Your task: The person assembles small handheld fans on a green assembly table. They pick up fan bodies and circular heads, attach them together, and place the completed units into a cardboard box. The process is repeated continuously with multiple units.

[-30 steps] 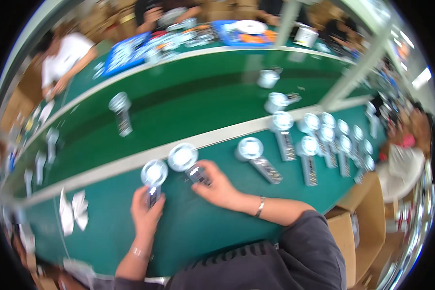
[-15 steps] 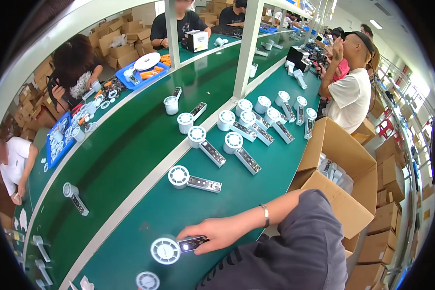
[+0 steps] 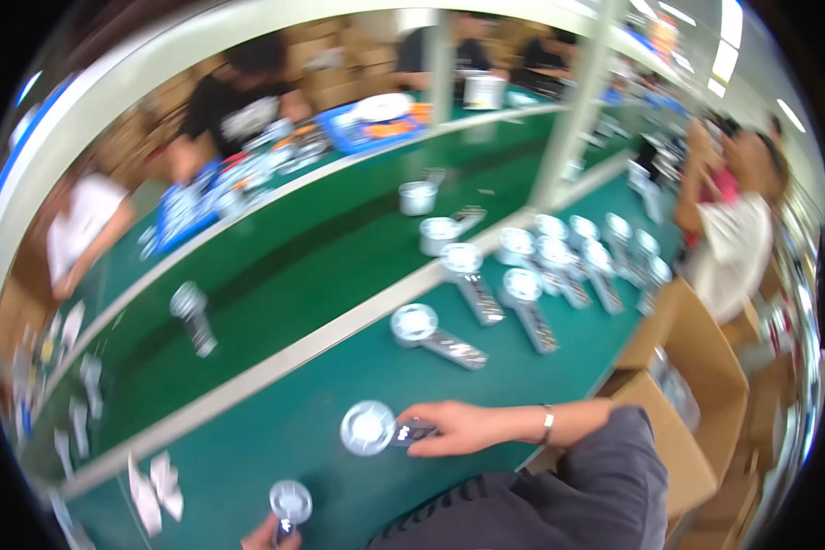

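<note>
My right hand [image 3: 463,429] is closed round the dark handle of a handheld fan with a round, pale blue slotted head [image 3: 368,428]; the fan lies low over the green bench. At the lower edge, my left hand [image 3: 268,535], cut off by the frame, grips the handle of a second handheld fan [image 3: 291,501]. Just beyond my right hand, another fan [image 3: 415,324] lies on the bench with its handle's circuit board showing. More such fans [image 3: 524,286] stand clustered farther right. Everything is smeared by head motion.
An open cardboard box [image 3: 674,422] stands at the bench's right edge. A pale rail [image 3: 275,368] parts my bench from a green belt carrying several fans. White paper scraps [image 3: 156,490] lie at lower left. Blue trays [image 3: 344,133] and co-workers line the far side; another person [image 3: 738,229] sits at right.
The view has swung left, so the scene shifts right. My left hand and its fan have come farther into the frame. My right hand still holds its fan.
</note>
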A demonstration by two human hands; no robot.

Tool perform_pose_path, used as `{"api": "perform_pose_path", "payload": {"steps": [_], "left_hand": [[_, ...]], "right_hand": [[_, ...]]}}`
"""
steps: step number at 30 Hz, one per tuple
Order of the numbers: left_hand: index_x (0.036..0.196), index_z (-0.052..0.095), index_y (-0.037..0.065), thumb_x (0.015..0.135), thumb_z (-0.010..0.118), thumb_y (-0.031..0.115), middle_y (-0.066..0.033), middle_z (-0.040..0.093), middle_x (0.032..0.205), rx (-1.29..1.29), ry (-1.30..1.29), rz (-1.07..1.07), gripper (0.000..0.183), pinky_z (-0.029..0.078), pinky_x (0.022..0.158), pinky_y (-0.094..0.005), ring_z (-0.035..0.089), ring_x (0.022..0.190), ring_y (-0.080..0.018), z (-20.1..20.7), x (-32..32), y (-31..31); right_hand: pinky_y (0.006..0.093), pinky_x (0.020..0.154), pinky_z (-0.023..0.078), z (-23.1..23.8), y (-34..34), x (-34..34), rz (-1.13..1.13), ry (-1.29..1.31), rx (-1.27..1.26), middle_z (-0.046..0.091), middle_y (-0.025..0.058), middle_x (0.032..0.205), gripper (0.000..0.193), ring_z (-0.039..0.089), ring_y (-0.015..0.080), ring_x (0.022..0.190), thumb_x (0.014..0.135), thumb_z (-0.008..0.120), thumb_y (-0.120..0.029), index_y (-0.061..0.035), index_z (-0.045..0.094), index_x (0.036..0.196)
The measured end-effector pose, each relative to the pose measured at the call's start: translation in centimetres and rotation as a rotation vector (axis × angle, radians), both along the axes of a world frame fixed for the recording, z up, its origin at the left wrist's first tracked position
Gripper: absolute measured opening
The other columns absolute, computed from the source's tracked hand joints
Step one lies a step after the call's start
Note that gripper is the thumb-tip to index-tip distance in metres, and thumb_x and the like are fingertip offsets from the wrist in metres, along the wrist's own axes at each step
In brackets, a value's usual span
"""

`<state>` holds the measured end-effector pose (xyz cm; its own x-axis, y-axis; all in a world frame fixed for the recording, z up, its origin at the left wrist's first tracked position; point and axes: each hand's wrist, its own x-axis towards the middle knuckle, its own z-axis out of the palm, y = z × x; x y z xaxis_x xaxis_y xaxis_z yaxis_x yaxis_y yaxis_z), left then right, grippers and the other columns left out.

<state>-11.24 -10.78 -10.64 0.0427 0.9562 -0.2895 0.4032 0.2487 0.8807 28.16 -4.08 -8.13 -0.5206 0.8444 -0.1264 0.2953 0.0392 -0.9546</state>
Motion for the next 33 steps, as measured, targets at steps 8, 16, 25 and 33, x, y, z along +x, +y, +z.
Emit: {"api": "perform_pose_path", "payload": {"steps": [8,16,25,33], "left_hand": [[0.091,0.058,-0.003,0.075,0.066,0.019,-0.0067,0.057,0.08,1.672,-0.237,0.493,0.029,0.041,0.046,-0.0257,0.054,0.056,-0.0156,10.0,5.1,3.4],[0.102,0.064,-0.001,0.072,0.07,0.008,-0.0101,0.062,0.077,0.969,0.218,0.053,0.033,0.048,0.059,-0.0293,0.059,0.065,-0.0189,10.6,3.7,2.7],[0.117,0.058,0.004,0.069,0.072,0.007,-0.0113,0.062,0.081,0.37,0.117,-0.026,0.05,0.047,0.064,-0.0288,0.058,0.069,-0.0178,0.5,3.0,0.7],[0.111,0.046,-0.003,0.069,0.069,0.012,-0.0144,0.055,0.092,1.965,-0.646,0.472,0.05,0.042,0.049,-0.0261,0.054,0.066,-0.0159,10.4,9.0,8.5]], "right_hand": [[0.0301,0.056,0.044,10.9,-0.7,-1.4,-0.501,0.938,1.128,0.056,0.0093,0.082,0.02,0.053,0.0192,0.065,0.079,0.056,-0.011,-0.0001,0.054,0.095],[0.0269,0.051,0.045,6.5,-1.5,-2.8,-0.423,0.554,0.369,0.055,0.0116,0.079,0.037,0.053,0.0173,0.058,0.08,0.059,-0.021,0.0044,0.045,0.103],[0.0258,0.065,0.047,1.2,-0.5,-1.3,-0.009,-0.329,-0.351,0.062,0.009,0.085,0.04,0.056,0.0121,0.075,0.081,0.066,-0.021,0.0016,0.053,0.112],[0.0315,0.048,0.04,13.0,1.3,-5.8,-0.421,1.439,1.521,0.054,0.0114,0.09,0.043,0.05,0.0209,0.059,0.071,0.065,-0.022,-0.0061,0.045,0.106]]}}
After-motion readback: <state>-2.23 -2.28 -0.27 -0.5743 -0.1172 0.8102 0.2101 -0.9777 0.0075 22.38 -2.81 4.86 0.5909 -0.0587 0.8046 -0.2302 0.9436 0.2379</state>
